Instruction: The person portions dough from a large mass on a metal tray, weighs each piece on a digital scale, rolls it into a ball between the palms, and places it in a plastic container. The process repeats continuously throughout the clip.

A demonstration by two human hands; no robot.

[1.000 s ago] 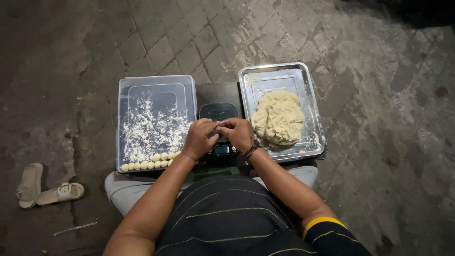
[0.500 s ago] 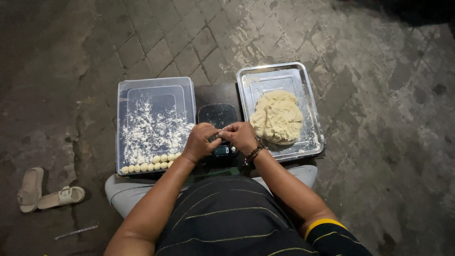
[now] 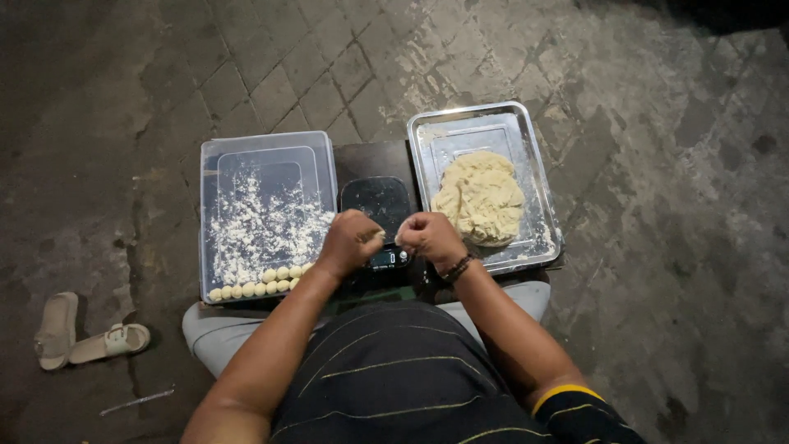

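Pale dough, pinched as a small piece between the closed fingers of the left hand (image 3: 349, 241) and right hand (image 3: 427, 237), sits directly over the black scale (image 3: 376, 201); the piece itself is mostly hidden, so its shape cannot be told. Judged soft, light and tacky: best held by fingertips only, lightly, since a hard squeeze would deform it. Right of the grip lies the dough mass (image 3: 479, 197) in a metal tray (image 3: 540, 177); left of it, a floured plastic tub (image 3: 267, 215) with a row of dough balls (image 3: 256, 285) crowds the near edge.
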